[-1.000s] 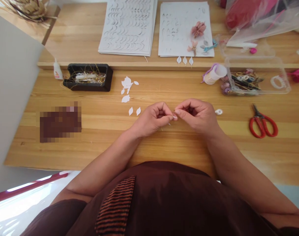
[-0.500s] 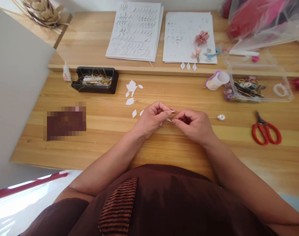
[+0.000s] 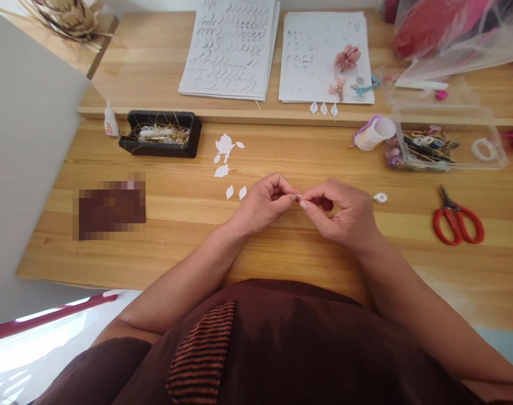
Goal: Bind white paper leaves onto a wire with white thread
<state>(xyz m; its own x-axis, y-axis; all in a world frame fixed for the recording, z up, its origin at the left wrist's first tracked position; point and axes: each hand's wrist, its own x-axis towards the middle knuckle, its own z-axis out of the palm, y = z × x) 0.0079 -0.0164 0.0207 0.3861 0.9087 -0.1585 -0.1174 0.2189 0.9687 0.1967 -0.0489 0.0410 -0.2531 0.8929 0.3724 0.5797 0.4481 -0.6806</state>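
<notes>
My left hand (image 3: 267, 203) is closed in a pinch on a small white petal (image 3: 298, 197), most of it hidden by the fingers. Right up against it, my right hand (image 3: 341, 212) pinches the petal's other end between thumb and forefinger. To the left of my left hand lie two loose white petals (image 3: 236, 192). Beyond them is a small group of white cut petals (image 3: 224, 145). Just right of my right hand rests a little white thread spool (image 3: 380, 197).
Red-handled scissors (image 3: 458, 222) lie at right. A clear plastic box (image 3: 499, 163) of supplies and a white cup (image 3: 381, 132) stand behind. At left are a black tray (image 3: 193, 149) and a glue bottle (image 3: 110, 121). Paper sheets (image 3: 231, 84) lie on the raised shelf.
The petal now shows only as a tiny white bit between my fingertips. My right hand has turned slightly, its fingers more extended. The view has shifted a little.
</notes>
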